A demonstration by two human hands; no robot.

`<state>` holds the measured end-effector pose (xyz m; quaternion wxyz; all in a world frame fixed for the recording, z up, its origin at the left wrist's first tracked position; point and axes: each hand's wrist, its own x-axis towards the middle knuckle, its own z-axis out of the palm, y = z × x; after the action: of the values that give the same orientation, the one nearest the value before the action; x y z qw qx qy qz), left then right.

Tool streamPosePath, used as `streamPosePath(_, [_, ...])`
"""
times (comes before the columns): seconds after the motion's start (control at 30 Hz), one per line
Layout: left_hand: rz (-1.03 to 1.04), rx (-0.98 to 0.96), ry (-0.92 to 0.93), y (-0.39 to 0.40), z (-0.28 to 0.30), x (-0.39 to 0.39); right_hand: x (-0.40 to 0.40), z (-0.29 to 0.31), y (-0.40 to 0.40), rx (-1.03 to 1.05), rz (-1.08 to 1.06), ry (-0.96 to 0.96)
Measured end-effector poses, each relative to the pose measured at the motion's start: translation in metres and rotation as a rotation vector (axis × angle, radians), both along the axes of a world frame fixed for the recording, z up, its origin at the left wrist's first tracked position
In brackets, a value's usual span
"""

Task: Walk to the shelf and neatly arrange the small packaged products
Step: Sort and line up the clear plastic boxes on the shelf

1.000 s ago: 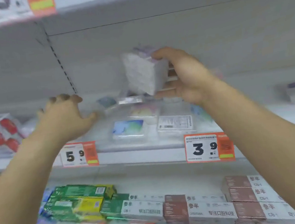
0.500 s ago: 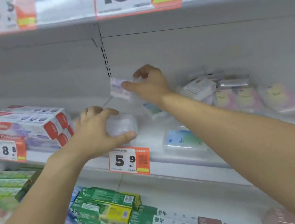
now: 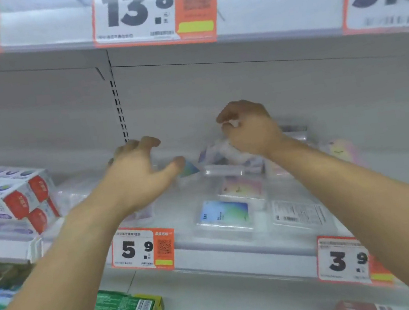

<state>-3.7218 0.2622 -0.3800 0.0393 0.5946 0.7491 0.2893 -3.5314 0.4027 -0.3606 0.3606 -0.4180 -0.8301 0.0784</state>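
Both hands reach over the white shelf [image 3: 210,243]. The right hand [image 3: 249,127] curls its fingers around a small clear packet [image 3: 226,149] near the back wall. The left hand [image 3: 138,174] hangs spread wide above the shelf, holding nothing, its thumb near a tilted blue-green packet [image 3: 190,170]. More small packets [image 3: 223,215] lie flat toward the front edge. Toothpaste boxes [image 3: 12,195] are stacked at the left.

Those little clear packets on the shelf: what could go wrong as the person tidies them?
The right hand grips a small pack above a loose heap; setting it down carelessly could topple the pile. The left hand, reaching in spread, might nudge the blue-green packet near the front edge off the shelf.
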Motion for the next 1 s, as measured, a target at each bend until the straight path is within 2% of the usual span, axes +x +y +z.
streamPosePath(0.07, [-0.057, 0.069, -0.05, 0.015, 0.0, 0.024, 0.03, 0.003, 0.026, -0.151, -0.211, -0.155])
streamPosePath(0.13, [-0.114, 0.096, -0.061, 0.03, -0.002, 0.049, 0.058, 0.0, 0.047, -0.293, -0.314, -0.206])
streamPosePath(0.27, [-0.246, 0.12, -0.052, 0.063, -0.008, 0.096, 0.096, -0.01, 0.069, -0.461, -0.176, -0.269])
streamPosePath(0.37, [-0.301, 0.087, 0.025, 0.085, -0.012, 0.118, 0.11, -0.01, 0.074, -0.484, -0.123, -0.348])
streamPosePath(0.5, [-0.331, -0.025, 0.124, 0.105, -0.022, 0.125, 0.129, 0.015, 0.078, -0.594, -0.034, -0.079])
streamPosePath(0.57, [-0.293, 0.001, 0.146, 0.109, -0.023, 0.124, 0.142, 0.026, 0.079, -0.562, -0.101, -0.097])
streamPosePath(0.67, [-0.278, 0.033, 0.098, 0.11, -0.019, 0.121, 0.151, 0.024, 0.082, -0.536, -0.208, -0.335])
streamPosePath(0.8, [-0.326, 0.011, 0.024, 0.106, -0.017, 0.118, 0.142, 0.012, 0.087, -0.594, -0.185, -0.526])
streamPosePath(0.9, [-0.35, 0.011, -0.018, 0.101, -0.015, 0.112, 0.136, 0.011, 0.092, -0.56, -0.208, -0.554])
streamPosePath(1.0, [-0.329, 0.025, -0.048, 0.099, -0.01, 0.104, 0.139, 0.006, 0.098, -0.514, -0.233, -0.476])
